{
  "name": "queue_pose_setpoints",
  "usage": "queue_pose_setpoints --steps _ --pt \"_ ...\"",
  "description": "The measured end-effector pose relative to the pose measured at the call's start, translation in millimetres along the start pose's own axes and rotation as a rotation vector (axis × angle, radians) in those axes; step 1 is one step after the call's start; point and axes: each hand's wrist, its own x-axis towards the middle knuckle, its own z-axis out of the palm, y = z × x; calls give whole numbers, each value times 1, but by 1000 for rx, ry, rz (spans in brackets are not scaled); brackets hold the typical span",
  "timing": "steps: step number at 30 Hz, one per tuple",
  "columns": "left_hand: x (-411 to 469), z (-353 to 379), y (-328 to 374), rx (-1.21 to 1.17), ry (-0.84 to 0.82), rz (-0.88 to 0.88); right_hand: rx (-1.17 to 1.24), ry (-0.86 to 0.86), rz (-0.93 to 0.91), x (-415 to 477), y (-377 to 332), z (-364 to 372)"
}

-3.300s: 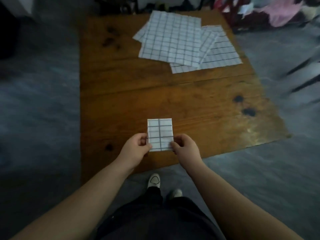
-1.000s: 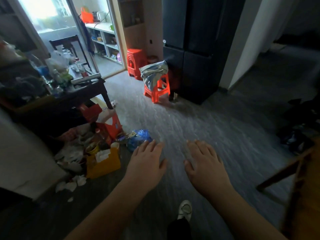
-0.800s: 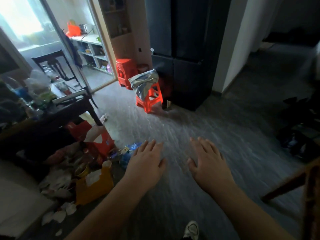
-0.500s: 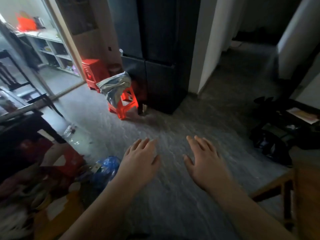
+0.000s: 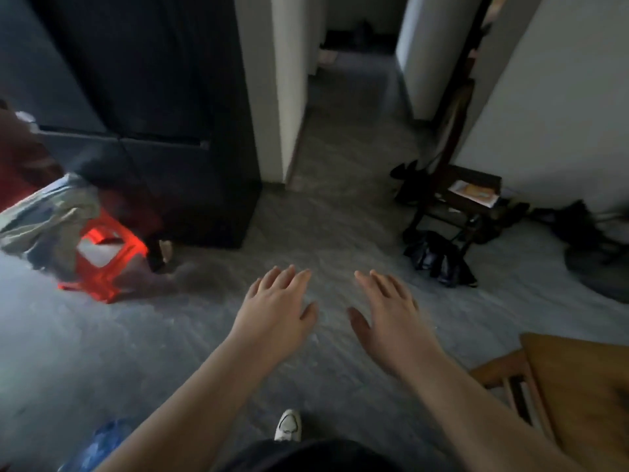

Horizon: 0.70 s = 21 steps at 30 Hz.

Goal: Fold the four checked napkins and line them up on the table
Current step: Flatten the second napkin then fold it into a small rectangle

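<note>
— What lies nearest the camera?

— Dark trousers at the bottom edge, and a white shoe (image 5: 288,425) on the grey floor (image 5: 102,352). A blurred blue thing (image 5: 98,444) lies at the lower left; what it is cannot be told.

— And the hands?

— Both arms reach forward over the floor, palms down. The left hand (image 5: 277,310) has its fingers spread and grips nothing; the right hand (image 5: 389,315) is likewise splayed and empty. The two are near each other but do not touch.

— Where are the checked napkins?

— None shows in this view. Only a corner of the wooden table (image 5: 578,390) enters at the lower right, and the part that shows is bare wood.

— Farther off?

— At the left, an orange plastic stool (image 5: 105,264) with a grey cloth (image 5: 44,223) draped over it, just beside a tall black cabinet (image 5: 163,114). At the right, a dark wooden stand (image 5: 459,202) with a paper on it, and dark bags (image 5: 439,258) at its foot. Between white walls a corridor (image 5: 350,97) runs away at the back.
</note>
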Motion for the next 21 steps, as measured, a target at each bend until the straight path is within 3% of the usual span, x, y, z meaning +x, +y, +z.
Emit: queue_pose_setpoints --steps 5,11,21 --pt "131 -19 25 40 -79 148 23 78 201 74 40 -35" --pt "259 0 96 105 -172 343 74 152 462 125 137 -59" --pt "458 38 260 253 -251 551 192 251 614 233 317 -115"
